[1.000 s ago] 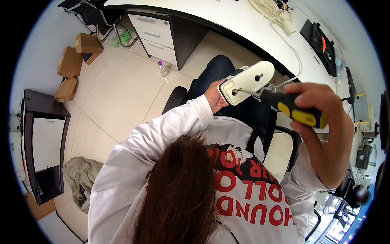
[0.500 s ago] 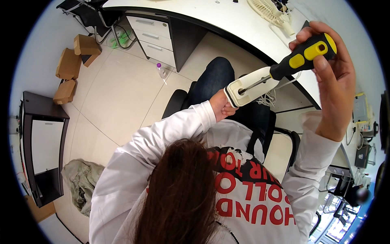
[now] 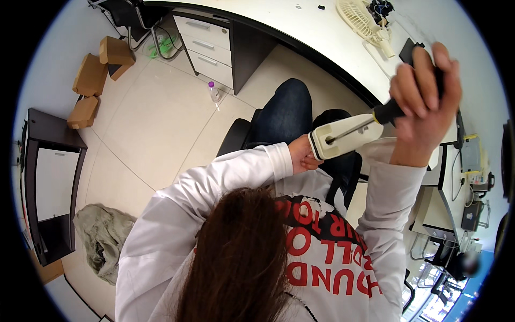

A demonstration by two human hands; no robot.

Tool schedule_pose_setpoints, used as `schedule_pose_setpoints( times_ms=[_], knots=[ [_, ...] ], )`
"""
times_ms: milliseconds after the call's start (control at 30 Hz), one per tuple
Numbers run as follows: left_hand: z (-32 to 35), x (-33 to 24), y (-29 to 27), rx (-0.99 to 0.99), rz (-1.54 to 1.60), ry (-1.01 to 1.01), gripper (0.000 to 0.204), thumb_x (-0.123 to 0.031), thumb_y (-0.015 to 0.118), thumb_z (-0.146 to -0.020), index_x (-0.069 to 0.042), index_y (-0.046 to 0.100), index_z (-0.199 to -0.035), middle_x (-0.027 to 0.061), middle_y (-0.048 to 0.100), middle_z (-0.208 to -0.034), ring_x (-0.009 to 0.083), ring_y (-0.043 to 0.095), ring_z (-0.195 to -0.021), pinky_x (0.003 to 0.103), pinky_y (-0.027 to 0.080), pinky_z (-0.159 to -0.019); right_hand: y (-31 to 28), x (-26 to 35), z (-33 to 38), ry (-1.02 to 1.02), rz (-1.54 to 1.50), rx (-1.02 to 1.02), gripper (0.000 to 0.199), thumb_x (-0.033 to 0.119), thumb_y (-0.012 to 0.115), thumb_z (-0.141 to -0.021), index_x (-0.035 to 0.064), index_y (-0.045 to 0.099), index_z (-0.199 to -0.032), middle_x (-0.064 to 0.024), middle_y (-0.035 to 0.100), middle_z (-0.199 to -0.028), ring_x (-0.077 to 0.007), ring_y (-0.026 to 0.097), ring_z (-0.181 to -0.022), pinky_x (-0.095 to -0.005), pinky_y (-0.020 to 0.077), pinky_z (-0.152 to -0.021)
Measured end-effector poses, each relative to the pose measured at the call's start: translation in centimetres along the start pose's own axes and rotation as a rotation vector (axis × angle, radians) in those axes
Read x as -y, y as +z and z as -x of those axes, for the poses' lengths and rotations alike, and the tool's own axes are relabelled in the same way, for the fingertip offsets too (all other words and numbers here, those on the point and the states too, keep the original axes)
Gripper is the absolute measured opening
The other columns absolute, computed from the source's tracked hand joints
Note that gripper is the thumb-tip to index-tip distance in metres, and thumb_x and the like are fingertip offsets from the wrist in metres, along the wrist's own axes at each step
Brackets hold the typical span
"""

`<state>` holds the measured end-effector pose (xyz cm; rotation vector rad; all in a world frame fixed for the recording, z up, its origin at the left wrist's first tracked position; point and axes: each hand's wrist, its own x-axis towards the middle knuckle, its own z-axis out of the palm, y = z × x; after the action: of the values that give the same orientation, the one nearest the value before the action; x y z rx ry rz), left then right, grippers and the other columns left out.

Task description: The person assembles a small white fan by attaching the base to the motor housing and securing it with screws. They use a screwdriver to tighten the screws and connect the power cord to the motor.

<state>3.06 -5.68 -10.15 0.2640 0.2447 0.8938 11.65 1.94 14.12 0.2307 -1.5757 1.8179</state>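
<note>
My left hand (image 3: 302, 154) is closed around the lower end of a cream plastic housing (image 3: 347, 144), long and rounded, with a recess and a dark hole at that end. The tip of a screwdriver (image 3: 390, 111) sits in this hole, its metal shaft slanting up along the housing. My right hand (image 3: 426, 99) is wrapped round the black handle and hides most of it; the fingers are slightly smeared by motion.
Ahead is a white desk (image 3: 289, 19) carrying a cream fan part (image 3: 362, 24). Below it stands a drawer unit (image 3: 206, 48). A purple-capped bottle (image 3: 213, 92), cardboard boxes (image 3: 90, 75) and a grey cloth (image 3: 102, 236) lie leftward on the floor.
My right hand has shifted its grip, fingers now over the handle's top, hiding its yellow patches. Housing and screwdriver have moved slightly down and right in view.
</note>
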Motion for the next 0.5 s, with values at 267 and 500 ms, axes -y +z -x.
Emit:
schedule_pose_setpoints(
  times_ms=[267,500],
  knots=[
    [-0.3,3.1,1.5,-0.152,-0.043,-0.139,0.029,-0.031,0.041,-0.089,-0.02,0.044,-0.062,-0.0071,0.025,-0.045,0.0049,0.019,-0.036,0.022,0.012,-0.037,-2.1,0.5,1.2,0.019,-0.643,0.566,0.019,0.023,0.061,-0.084,0.0104,0.054,-0.071,-0.0012,0.056,-0.053,-0.0064,0.051,-0.039,-0.0158,0.0387,-0.034],
    [-0.2,3.7,1.2,-0.127,-0.105,-0.238,0.025,-0.033,0.044,-0.088,-0.019,0.052,-0.069,-0.0071,0.03,-0.046,0.0038,0.023,-0.035,0.021,0.015,-0.034,3.8,3.8,4.9,-0.274,0.298,-0.537,0.016,0.014,0.04,-0.093,0.0064,0.045,-0.08,0.0043,0.035,-0.053,-0.003,0.03,-0.038,-0.0176,0.0285,-0.034]
  ],
)
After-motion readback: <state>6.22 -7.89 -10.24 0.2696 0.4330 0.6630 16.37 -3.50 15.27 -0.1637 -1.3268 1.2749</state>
